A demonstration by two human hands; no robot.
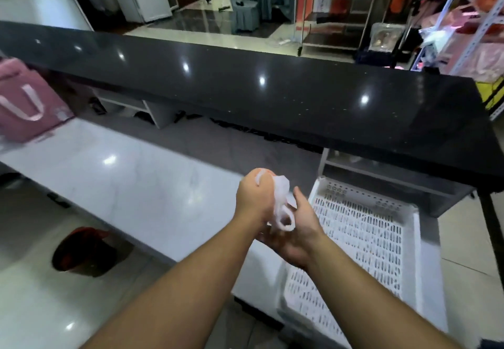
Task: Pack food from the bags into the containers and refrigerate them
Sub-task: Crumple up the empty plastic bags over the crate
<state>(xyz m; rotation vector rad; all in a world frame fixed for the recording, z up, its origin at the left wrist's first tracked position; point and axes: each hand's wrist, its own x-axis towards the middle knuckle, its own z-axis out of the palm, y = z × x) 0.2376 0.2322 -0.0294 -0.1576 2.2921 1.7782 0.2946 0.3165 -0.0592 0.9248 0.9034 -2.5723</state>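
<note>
A crumpled white plastic bag (281, 207) hangs between my two hands above the white marble counter (122, 179). My left hand (255, 197) grips the bag's upper part in a fist, and something orange shows at the top of the fist. My right hand (297, 231) lies beneath and to the right, palm up, fingers straight, touching the bag's lower loop. A white slotted plastic crate (362, 237) lies empty on the counter right of my hands.
A pink bag with pale handles (24, 103) stands at the counter's far left. A black glossy raised bar top (245, 84) runs across behind. A dark red bin (84, 250) sits on the floor at lower left. Shelves fill the far right.
</note>
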